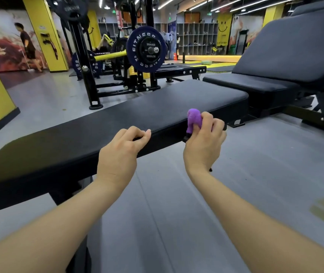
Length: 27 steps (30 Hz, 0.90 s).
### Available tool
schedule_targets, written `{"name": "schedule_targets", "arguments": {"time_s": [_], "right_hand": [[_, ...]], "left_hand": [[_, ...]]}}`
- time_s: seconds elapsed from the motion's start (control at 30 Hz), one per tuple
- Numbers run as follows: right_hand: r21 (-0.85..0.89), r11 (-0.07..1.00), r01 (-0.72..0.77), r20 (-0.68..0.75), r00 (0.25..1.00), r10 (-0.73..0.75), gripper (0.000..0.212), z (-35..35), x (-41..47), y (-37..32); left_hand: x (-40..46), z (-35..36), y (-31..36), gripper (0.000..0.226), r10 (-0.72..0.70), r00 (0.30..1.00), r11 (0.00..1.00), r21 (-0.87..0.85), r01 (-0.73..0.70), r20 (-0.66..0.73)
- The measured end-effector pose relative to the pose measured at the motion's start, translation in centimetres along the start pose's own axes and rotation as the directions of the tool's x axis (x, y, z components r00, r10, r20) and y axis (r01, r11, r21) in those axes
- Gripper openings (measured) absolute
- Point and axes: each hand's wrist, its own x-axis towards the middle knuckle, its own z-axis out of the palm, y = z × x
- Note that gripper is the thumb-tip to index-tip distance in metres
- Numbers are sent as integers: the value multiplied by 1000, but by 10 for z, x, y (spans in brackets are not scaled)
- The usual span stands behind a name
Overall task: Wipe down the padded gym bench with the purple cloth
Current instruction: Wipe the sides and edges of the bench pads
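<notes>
A long black padded gym bench [90,133] runs from lower left to upper right across the view. My right hand [204,142] is shut on a bunched purple cloth [194,120], which is pressed against the bench's near side edge toward its right end. My left hand [121,152] rests at the same near edge, left of the cloth, fingers curled loosely over the padding and holding nothing.
A second black adjustable bench [275,62] with a raised backrest stands just beyond, to the right. A rack with a loaded plate [146,49] stands behind the bench. A person walks by the far left wall [27,46]. Grey floor lies under my arms.
</notes>
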Motion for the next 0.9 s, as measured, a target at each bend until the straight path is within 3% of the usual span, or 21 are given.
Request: {"name": "schedule_targets", "arguments": {"time_s": [0.07,0.17,0.23,0.3,0.43,0.5,0.63,0.73,0.8,0.9], "right_hand": [[42,998,49,2,999,-49,28,5,-22,-18],[60,959,279,96,954,-283,43,7,-58,-34],[40,950,311,103,944,-314,48,5,-50,-31],[-16,969,247,94,965,-244,44,-1,-32,-21],[-35,999,-37,-71,997,34,35,-6,5,-2],[15,999,-45,-95,994,47,38,-2,-3,-10],[28,971,238,53,969,-240,37,6,-52,-32],[12,942,337,118,935,-336,43,2,-41,-22],[-13,965,262,104,960,-259,43,-7,-21,-10],[27,999,-32,-2,999,32,44,-11,9,-1]], "left_hand": [[1,-1,0,63,-4,1000,1000,-1,4,2],[1,-4,0,51,-6,1000,1000,-3,7,9],[2,-4,1,50,3,1000,1000,-1,-3,14],[3,-5,0,59,12,1000,1000,0,-12,13],[3,-2,-2,67,26,1000,999,18,-26,16],[3,-2,-1,68,16,1000,1000,17,-16,9],[2,-4,-1,58,14,1000,1000,7,-14,13],[3,-5,-1,59,31,999,999,16,-31,14],[3,-4,-2,64,35,999,999,25,-36,6],[3,-2,-2,66,37,999,999,22,-37,6]]}}
